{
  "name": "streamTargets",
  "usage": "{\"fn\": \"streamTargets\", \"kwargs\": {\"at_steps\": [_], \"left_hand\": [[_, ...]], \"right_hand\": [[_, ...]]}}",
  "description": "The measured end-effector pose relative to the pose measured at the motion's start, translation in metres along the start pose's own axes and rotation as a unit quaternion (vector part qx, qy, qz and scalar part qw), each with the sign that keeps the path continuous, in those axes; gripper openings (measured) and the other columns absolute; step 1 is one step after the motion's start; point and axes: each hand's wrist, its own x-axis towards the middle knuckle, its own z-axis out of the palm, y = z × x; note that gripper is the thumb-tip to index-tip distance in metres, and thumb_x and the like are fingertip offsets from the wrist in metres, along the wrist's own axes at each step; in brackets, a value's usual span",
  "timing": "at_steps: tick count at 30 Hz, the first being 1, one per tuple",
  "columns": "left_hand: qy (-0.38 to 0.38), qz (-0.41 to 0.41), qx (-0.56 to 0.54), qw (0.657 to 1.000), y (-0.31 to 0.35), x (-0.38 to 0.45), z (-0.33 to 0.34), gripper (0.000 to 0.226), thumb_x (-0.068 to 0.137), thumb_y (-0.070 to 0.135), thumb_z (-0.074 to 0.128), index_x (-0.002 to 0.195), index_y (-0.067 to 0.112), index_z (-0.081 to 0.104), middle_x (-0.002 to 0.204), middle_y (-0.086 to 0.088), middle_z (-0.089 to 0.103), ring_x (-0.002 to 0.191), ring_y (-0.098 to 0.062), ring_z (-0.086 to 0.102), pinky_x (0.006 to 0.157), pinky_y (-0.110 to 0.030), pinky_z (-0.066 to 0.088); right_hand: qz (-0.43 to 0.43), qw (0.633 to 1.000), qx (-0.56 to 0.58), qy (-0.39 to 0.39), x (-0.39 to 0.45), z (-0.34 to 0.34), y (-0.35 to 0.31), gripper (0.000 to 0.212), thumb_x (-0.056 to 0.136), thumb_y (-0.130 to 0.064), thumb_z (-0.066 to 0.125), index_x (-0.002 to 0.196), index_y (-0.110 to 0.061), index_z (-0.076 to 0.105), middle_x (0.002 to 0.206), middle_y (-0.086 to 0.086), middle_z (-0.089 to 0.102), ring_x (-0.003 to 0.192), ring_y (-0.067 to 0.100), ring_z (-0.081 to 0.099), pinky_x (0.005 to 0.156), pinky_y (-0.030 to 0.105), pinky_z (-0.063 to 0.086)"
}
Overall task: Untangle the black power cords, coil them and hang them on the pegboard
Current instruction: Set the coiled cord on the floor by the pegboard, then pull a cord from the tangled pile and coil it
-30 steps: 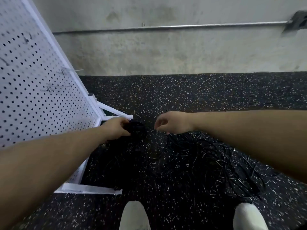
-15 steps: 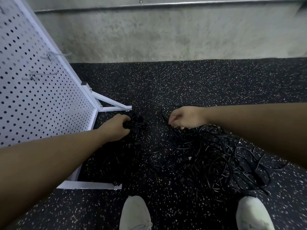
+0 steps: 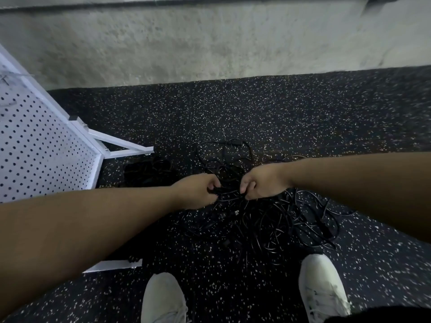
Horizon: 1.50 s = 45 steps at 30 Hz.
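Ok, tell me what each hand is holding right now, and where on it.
Both grip black cord from the tangle of cords. The left hand and right hand each pinch a strand mid-length; no plug shows in either grip.

Both hands brought together over the cord tangle

The left hand [image 3: 198, 191] has left the dark bundle [image 3: 149, 170] beside the pegboard [image 3: 42, 145] foot, where it was gripping a second ago, and now pinches a black cord [image 3: 227, 194] from the tangle [image 3: 275, 220], fingers curled round it. The right hand [image 3: 261, 184], loosely curled above the floor [image 3: 256, 113] a second ago, has dropped onto the same stretch of cord and holds it, knuckles near the left hand's. The bundle now lies free on the floor. The view has tipped downward: less pegboard shows, and both white shoes [image 3: 323, 290] appear more fully.
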Motion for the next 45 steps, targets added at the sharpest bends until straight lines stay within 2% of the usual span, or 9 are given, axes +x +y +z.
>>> {"fn": "streamTargets", "kwargs": {"at_steps": [6,11,14,18,26,33,39,42,45], "left_hand": [[-0.066,0.025,-0.061,0.996,0.027,0.032,0.02,0.043,0.103,0.033,0.059,0.143,0.021,0.051,0.132,0.004,0.064,0.098,-0.008,0.06,0.082,-0.015,0.046],[-0.096,0.026,-0.089,0.991,0.043,0.035,0.026,0.045,0.103,0.035,0.058,0.144,0.019,0.05,0.131,0.001,0.066,0.106,-0.015,0.065,0.089,-0.023,0.048],[-0.069,0.044,-0.122,0.989,0.053,0.03,0.017,0.034,0.104,0.031,0.058,0.135,0.017,0.056,0.116,-0.002,0.069,0.091,-0.014,0.063,0.069,-0.017,0.045],[0.01,0.047,-0.126,0.991,0.06,0.019,-0.011,0.023,0.106,0.028,0.053,0.106,0.009,0.068,0.075,0.007,0.06,0.058,0.0,0.05,0.049,-0.013,0.036],[0.042,0.061,-0.183,0.98,0.101,-0.025,-0.081,0.022,0.108,0.029,0.047,0.113,0.019,0.066,0.097,0.002,0.071,0.083,-0.016,0.072,0.062,-0.023,0.052],[0.198,0.091,-0.271,0.938,0.16,-0.065,-0.11,0.025,0.11,0.031,0.04,0.102,0.02,0.061,0.076,0.003,0.047,0.067,-0.013,0.049,0.07,-0.031,0.058],[0.273,0.093,-0.335,0.897,0.186,-0.081,-0.115,0.019,0.109,0.029,0.046,0.11,0.022,0.064,0.09,0.004,0.063,0.084,-0.012,0.064,0.086,-0.033,0.057],[0.323,0.088,-0.209,0.919,0.186,-0.076,-0.106,0.02,0.104,0.035,0.055,0.12,0.024,0.062,0.114,0.005,0.064,0.107,-0.014,0.062,0.102,-0.036,0.049],[0.452,0.17,-0.084,0.872,0.192,-0.077,-0.098,0.011,0.101,0.04,0.057,0.101,0.029,0.06,0.107,0.009,0.057,0.103,-0.012,0.055,0.099,-0.037,0.044]], "right_hand": [[0.008,0.994,-0.08,-0.068,0.016,0.025,0.032,0.051,0.099,-0.034,0.062,0.147,-0.024,0.05,0.135,-0.001,0.061,0.122,0.02,0.057,0.098,0.029,0.044],[-0.022,1.0,0.019,-0.001,0.015,0.021,0.044,0.031,0.102,-0.03,0.058,0.132,-0.025,0.063,0.09,-0.009,0.073,0.072,-0.004,0.059,0.067,0.014,0.041],[-0.034,0.992,0.09,0.08,0.005,0.005,0.046,0.02,0.103,-0.029,0.058,0.12,-0.026,0.066,0.083,-0.008,0.071,0.053,-0.01,0.054,0.053,0.007,0.036],[-0.045,0.978,0.162,0.125,-0.029,-0.018,0.041,0.017,0.105,-0.03,0.053,0.114,-0.027,0.067,0.089,-0.004,0.076,0.072,0.006,0.072,0.07,0.019,0.054],[-0.037,0.944,0.204,0.257,-0.111,-0.057,0.012,0.016,0.103,-0.033,0.058,0.096,-0.021,0.067,0.083,0.003,0.077,0.069,0.023,0.075,0.063,0.029,0.056],[-0.06,0.869,0.327,0.366,-0.178,-0.074,0.004,0.033,0.094,-0.05,0.065,0.091,-0.017,0.066,0.073,-0.002,0.062,0.062,0.009,0.061,0.064,0.023,0.05],[-0.076,0.868,0.386,0.304,-0.194,-0.052,0.015,0.038,0.108,-0.042,0.039,0.099,-0.009,0.057,0.091,0.007,0.078,0.102,0.03,0.071,0.104,0.047,0.044],[-0.07,0.845,0.414,0.331,-0.199,-0.046,0.012,0.04,0.111,-0.039,0.03,0.086,-0.012,0.046,0.064,0.007,0.062,0.075,0.028,0.07,0.091,0.046,0.056],[-0.072,0.761,0.531,0.365,-0.201,-0.051,0.009,0.037,0.111,-0.036,0.031,0.083,-0.013,0.04,0.055,-0.001,0.044,0.052,0.02,0.05,0.065,0.04,0.06]]}}
